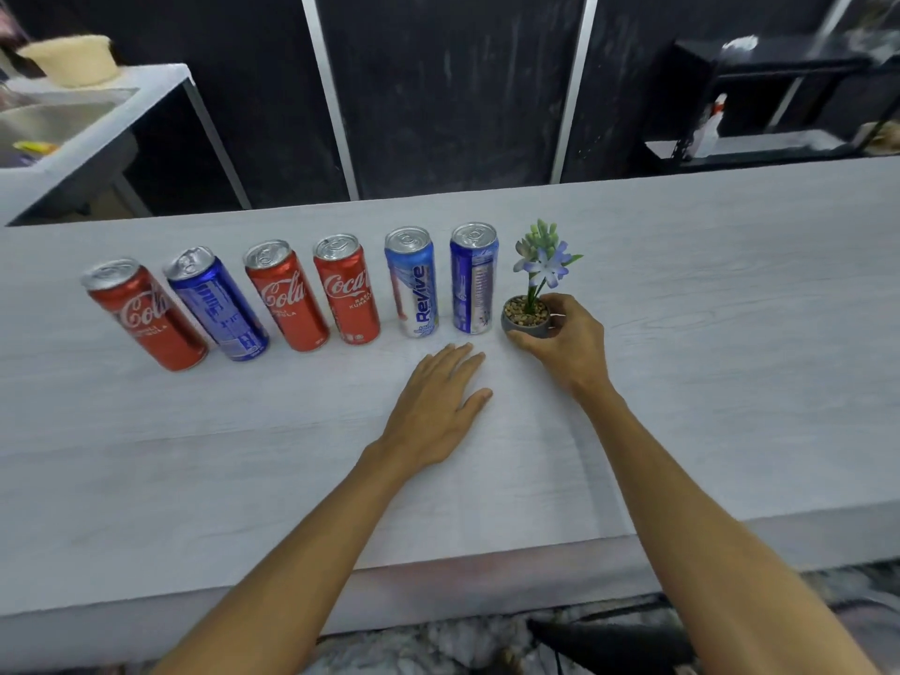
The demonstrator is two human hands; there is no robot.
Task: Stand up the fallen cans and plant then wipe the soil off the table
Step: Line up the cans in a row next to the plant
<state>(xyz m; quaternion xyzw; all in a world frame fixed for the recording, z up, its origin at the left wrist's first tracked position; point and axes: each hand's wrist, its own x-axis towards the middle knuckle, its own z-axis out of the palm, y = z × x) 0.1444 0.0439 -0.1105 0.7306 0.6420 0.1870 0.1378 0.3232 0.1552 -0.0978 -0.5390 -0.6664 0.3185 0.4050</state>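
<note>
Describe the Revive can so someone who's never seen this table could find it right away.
On the long pale table stands a row of six cans ending at a small potted plant. The Revive can is second from the plant, beside a dark blue can. It alone is light blue and white, with Revive running up its side.
</note>
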